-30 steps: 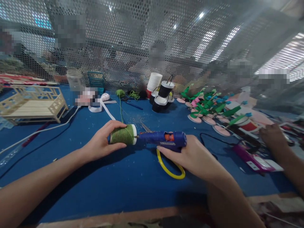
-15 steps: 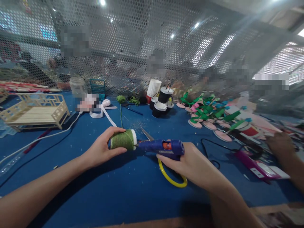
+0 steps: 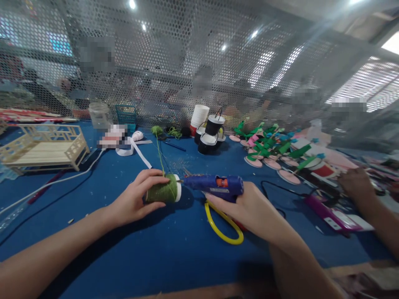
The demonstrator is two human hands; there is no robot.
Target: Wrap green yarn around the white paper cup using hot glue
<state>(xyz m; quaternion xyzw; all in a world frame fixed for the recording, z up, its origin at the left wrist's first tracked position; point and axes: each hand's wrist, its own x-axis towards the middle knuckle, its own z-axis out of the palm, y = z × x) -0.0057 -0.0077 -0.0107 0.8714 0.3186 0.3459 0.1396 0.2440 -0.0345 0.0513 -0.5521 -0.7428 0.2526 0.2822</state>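
My left hand [image 3: 137,198] is closed around a small cup wrapped in green yarn [image 3: 163,191], lying sideways with its white rim [image 3: 178,188] to the right. A strand of yarn [image 3: 160,153] runs from it back to a green ball of yarn [image 3: 156,131]. In my right hand [image 3: 246,209] is a blue glue gun [image 3: 215,185], its nozzle pointing left at the yarn near the rim. Under the gun lie scissors with yellow handles [image 3: 224,228], their blades partly hidden.
At the left stands a small wooden stick bed [image 3: 46,149]. White and black cups [image 3: 207,141] are grouped at the back. Green paper plants on pink discs [image 3: 271,151] spread to the right, near a purple power strip [image 3: 330,216] and another person's hand [image 3: 355,182].
The wrapped cup has turned and tipped slightly in my left hand, its rim now lower. The glue gun's nozzle has moved up to the yarn's upper edge by the rim.
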